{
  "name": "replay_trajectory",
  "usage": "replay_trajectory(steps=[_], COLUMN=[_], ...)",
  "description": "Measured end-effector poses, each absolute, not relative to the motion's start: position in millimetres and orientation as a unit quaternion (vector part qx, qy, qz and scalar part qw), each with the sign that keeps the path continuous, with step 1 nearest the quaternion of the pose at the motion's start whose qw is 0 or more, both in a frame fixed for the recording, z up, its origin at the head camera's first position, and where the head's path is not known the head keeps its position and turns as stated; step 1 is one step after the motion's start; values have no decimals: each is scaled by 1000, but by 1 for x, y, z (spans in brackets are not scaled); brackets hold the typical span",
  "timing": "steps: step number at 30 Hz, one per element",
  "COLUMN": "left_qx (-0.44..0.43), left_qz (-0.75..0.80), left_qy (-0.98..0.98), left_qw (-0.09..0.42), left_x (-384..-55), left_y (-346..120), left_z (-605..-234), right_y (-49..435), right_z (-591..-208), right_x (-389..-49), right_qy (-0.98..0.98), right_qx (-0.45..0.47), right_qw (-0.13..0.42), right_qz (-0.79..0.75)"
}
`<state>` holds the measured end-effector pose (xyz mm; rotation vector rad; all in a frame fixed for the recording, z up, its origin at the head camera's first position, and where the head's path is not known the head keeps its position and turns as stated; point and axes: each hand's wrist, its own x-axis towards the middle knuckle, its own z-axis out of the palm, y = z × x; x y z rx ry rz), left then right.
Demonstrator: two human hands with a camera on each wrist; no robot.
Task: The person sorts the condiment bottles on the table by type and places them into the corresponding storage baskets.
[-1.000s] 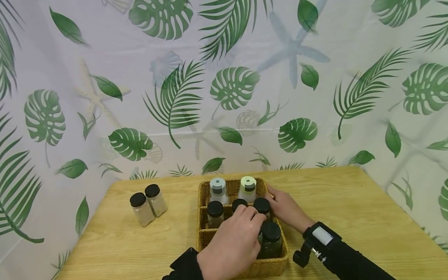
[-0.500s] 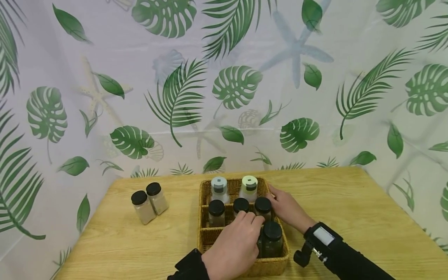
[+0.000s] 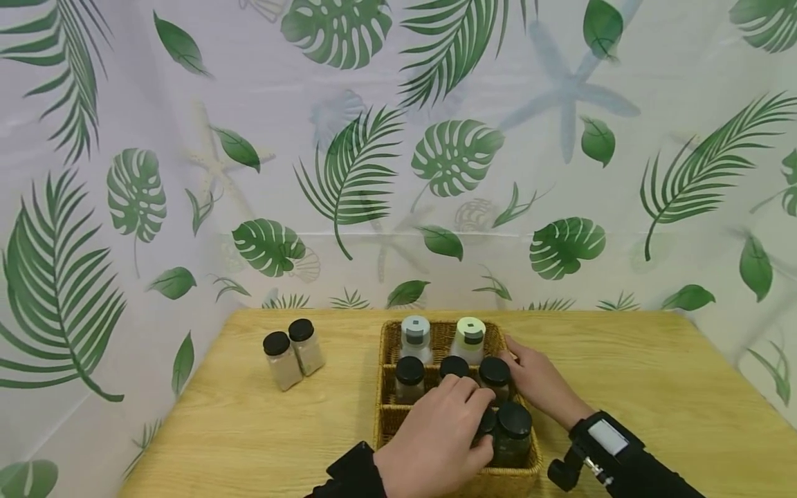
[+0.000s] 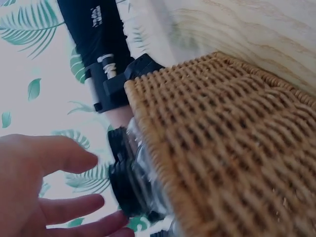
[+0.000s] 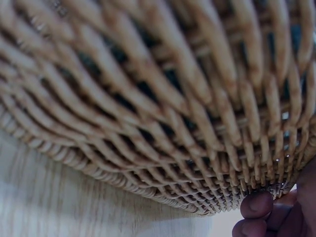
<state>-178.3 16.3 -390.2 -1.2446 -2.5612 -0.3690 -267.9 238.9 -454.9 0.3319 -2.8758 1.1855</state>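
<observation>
A divided wicker basket (image 3: 377, 415) holds black-lidded jars and two capped bottles. In the front compartment, two dark jars (image 3: 512, 443) stand side by side at the right. My left hand (image 3: 442, 436) hovers over that compartment; in the left wrist view its thumb and fingers are spread beside the black lids (image 4: 126, 185), holding nothing. My right hand (image 3: 542, 380) grips the basket's right side near the back corner, and its fingertips (image 5: 256, 203) show against the weave in the right wrist view. Several jars (image 3: 409, 384) fill the middle row, one partly behind my left hand.
At the back of the basket stand a bottle with a pale blue cap (image 3: 416, 339) and one with a yellow-green cap (image 3: 470, 339). Two jars of pale contents (image 3: 283, 366) stand together on the wooden table (image 3: 261, 443) to the left. A leaf-patterned cloth (image 3: 386, 277) hangs behind.
The head view has turned slightly left, shifting the scene rightward. My left fingers have loosened and drawn back from the front jar, so its lid now shows. My right hand stays at the basket.
</observation>
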Motion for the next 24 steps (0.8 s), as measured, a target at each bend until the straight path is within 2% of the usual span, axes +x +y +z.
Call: replay_trajectory(steps=[7,12,17,24], left_qx=[-378,-307,-233,-173], left_qz=[-198,-202,-218,-199], left_qy=[-880,-897,-913,-932], left_qw=[209,244,255,249], left_x=[-179,-192,-210,-227], left_y=[-17,-52,-88,-121], left_z=[-375,-370,-372,-381], right_y=[238,239,240,239], right_z=[-453,-452,-454,-456], right_x=[-270,-269,-271,-271], right_qy=[-923,-932,-933,-934], right_qx=[116,112,105,115], right_qw=[10,16,2,12], right_qz=[367,344,345,338])
